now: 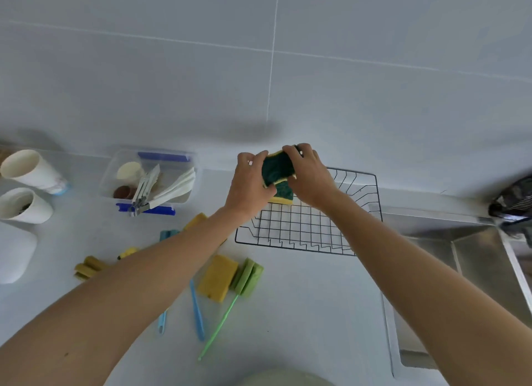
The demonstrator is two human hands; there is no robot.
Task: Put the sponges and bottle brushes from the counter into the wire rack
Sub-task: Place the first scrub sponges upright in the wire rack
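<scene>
**Sponges held over the rack's far end**

Far left: two white cups (28, 171), no print legible. Next: clear tub (149, 181), blue clips, unlabelled. On the counter (302, 313): yellow sponge (217, 277), green bottle brush (244, 276), blue brush (196, 310). Centre: left hand (249, 184) and right hand (309, 175), both gripping green-and-yellow sponges (277, 174) above the wire rack (305, 230). Right: steel sink (475, 259).

Soft, even, cool light fills the scene, bright but without glare. A blurred grey shadow lies on the wall (250, 129) at centre frame. Wide-angle distortion bends the counter (311, 299) edge and the tile lines. The dark object (512, 204) at the right edge is smeared with motion blur, and the cups (28, 169) at the left edge look soft.
</scene>
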